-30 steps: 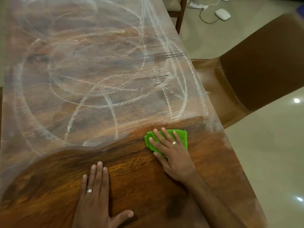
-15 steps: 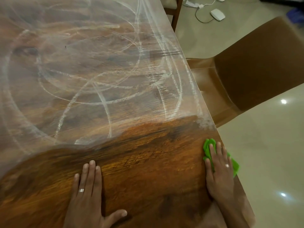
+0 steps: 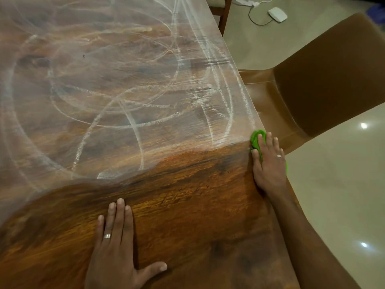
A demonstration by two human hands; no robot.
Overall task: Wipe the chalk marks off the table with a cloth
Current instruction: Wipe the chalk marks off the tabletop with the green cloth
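Note:
White chalk marks [image 3: 116, 97], loops and smears, cover the far part of the wooden table [image 3: 187, 205]; the near part shows bare dark wood. My right hand [image 3: 268, 163] presses a green cloth [image 3: 255, 140] flat against the table's right edge, fingers straight, just where the chalk begins. Most of the cloth is hidden under the hand. My left hand [image 3: 115, 247] lies flat on the wiped wood near me, fingers together, thumb spread out.
A brown chair [image 3: 325, 80] stands close to the table's right side. Beyond it on the pale tiled floor lie a white device [image 3: 277, 14] and its cable. A second chair's leg [image 3: 226, 13] shows at the far right corner.
My right hand swept the cloth from the table's middle to the right edge, then slid it forward along the edge to the chalk line. My left hand stayed put.

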